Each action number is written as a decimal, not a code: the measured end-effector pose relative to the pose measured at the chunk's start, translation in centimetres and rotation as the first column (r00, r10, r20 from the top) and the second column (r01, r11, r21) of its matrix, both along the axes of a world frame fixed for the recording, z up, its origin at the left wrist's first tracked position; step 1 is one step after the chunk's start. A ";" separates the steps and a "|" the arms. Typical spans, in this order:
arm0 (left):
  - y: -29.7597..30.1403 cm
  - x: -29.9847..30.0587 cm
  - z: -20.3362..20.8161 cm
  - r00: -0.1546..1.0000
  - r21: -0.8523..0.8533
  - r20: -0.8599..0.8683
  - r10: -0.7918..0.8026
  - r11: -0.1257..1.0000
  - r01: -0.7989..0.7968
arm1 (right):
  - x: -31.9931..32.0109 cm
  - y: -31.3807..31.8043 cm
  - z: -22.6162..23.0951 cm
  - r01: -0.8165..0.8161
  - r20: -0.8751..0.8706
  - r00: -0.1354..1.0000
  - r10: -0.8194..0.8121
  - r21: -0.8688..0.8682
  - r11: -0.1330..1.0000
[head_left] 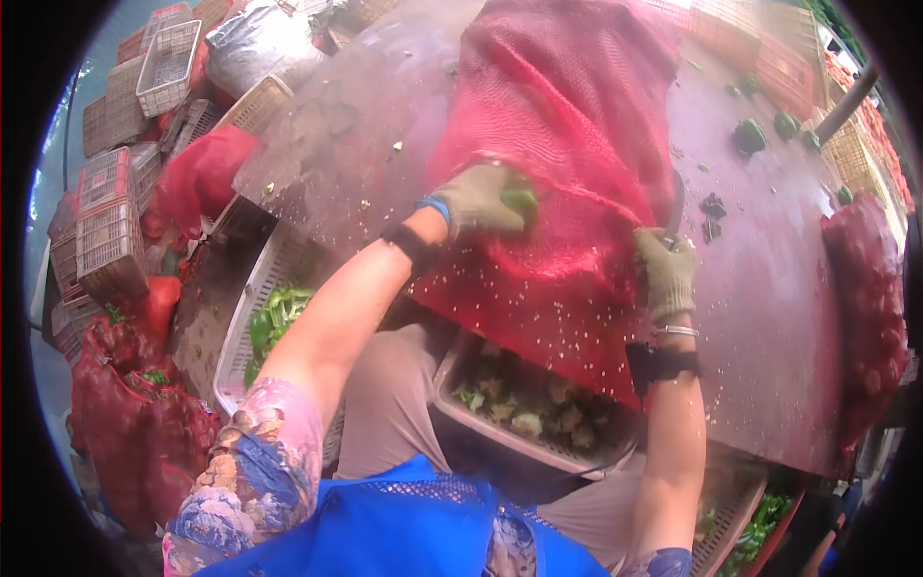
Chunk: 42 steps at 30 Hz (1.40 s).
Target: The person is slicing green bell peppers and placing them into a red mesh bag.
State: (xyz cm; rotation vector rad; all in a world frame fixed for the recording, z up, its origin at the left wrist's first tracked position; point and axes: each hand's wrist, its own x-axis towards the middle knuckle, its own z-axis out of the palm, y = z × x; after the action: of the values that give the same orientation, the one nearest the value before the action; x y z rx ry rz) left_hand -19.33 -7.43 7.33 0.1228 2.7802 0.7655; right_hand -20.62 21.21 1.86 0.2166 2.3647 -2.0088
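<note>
My left hand [479, 199], in a pale knitted glove, grips a green bell pepper [521, 200] above a red mesh sack [577, 125]. The sack lies across the table in front of me, rumpled, its near end hanging over the edge. My right hand [665, 272], gloved too, is closed at the sack's right side. A narrow dark blade [676, 204] points up and away from it, apparently a knife; its handle is hidden in the fist. Pale seeds are strewn over the sack's near part.
Pepper cores and scraps fill a crate [538, 447] between my knees. Cut green peppers lie in a white basket [252, 337] at left. Several green peppers [750, 137] and dark pieces lie on the table [779, 260] at right. Full red mesh sacks [144, 423] and stacked crates [108, 240] stand left.
</note>
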 end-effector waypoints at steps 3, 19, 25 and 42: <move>0.5 4.5 0.0 0.938 -0.012 -0.244 -0.247 0.968 0.252 | 0.6 0.0 1.4 0.096 -0.044 0.995 -0.091 0.125 0.987; 5.7 11.9 -0.8 0.900 0.413 0.069 0.431 0.808 -0.419 | 16.2 -9.4 -2.1 -0.050 -0.070 0.997 0.030 -0.293 0.955; 3.5 15.3 -6.0 0.774 0.675 0.063 0.630 0.544 -0.498 | 17.9 -7.4 -1.9 -0.154 0.058 0.987 0.148 0.099 0.983; 5.9 14.0 -7.7 0.780 0.700 -0.416 0.467 0.712 -0.053 | 16.7 -7.4 1.7 -0.286 -0.044 0.939 0.342 0.456 0.843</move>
State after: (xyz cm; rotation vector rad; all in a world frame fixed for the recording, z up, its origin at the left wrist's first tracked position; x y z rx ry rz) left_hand -5.33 -1.52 -0.32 0.0650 2.9141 2.1063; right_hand -3.95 13.83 3.52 -0.2860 2.6897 -1.3554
